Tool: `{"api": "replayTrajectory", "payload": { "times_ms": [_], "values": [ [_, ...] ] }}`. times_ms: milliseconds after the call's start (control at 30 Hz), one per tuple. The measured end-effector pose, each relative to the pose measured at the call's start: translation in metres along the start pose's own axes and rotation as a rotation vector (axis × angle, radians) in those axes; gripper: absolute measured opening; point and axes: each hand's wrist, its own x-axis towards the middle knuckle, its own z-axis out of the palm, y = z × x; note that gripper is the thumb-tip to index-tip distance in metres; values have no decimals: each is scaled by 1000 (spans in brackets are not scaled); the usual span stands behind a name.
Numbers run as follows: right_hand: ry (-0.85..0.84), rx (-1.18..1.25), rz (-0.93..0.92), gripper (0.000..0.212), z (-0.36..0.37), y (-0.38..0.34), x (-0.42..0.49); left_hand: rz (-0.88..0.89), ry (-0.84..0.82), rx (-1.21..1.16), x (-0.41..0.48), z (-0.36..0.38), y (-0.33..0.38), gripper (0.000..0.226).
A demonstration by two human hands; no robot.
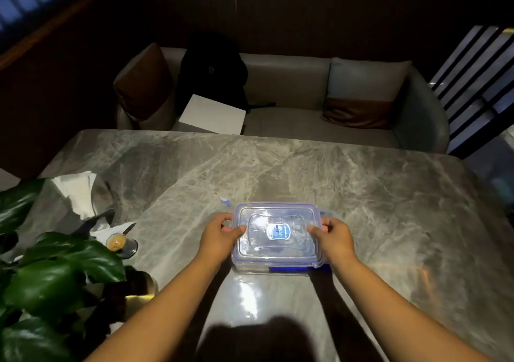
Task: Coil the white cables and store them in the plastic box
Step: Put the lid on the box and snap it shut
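Well leftward, plant (pixel 55 264) and glass (pixel 120 243) stand; left hand (pixel 219 235) and right hand (pixel 332 236) grip the plastic box (pixel 278 261).

Lidded clear plastic box (pixel 278 250) flat on table (pixel 361 194)

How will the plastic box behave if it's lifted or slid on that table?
Probably stiff: the plastic box holds its shape with the left hand and right hand gripping its ends. It likely slides easily, since the table looks polished. It is low and wide, so unlikely to tip.
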Motion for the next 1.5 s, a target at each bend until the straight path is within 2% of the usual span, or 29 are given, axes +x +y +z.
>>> {"api": "replayTrajectory", "payload": {
  "times_ms": [133,267,400,567,633,1000,1167,1500],
  "values": [
    [25,-21,-15,14,-22,7,9,7,-31,64,0,24,4,24],
    [27,-49,-57,12,-37,16,19,-39,37,103,-3,46,8,33],
    [15,-51,-63,7,-51,23,23,-32,83,141,-3,65,6,28],
    [6,-93,-70,8,-62,34,32,-16,97,204,-6,83,7,25],
    [4,-100,-64,15,-62,40,36,-3,115,237,-6,87,7,24],
    [-67,-180,-71,13,-53,47,44,31,177,293,-11,86,1,28],
    [-53,-198,-84,13,-53,43,43,3,153,297,-7,84,1,25],
    [-9,-255,-52,14,-49,39,51,-26,169,326,1,84,4,33]
  ]
}}
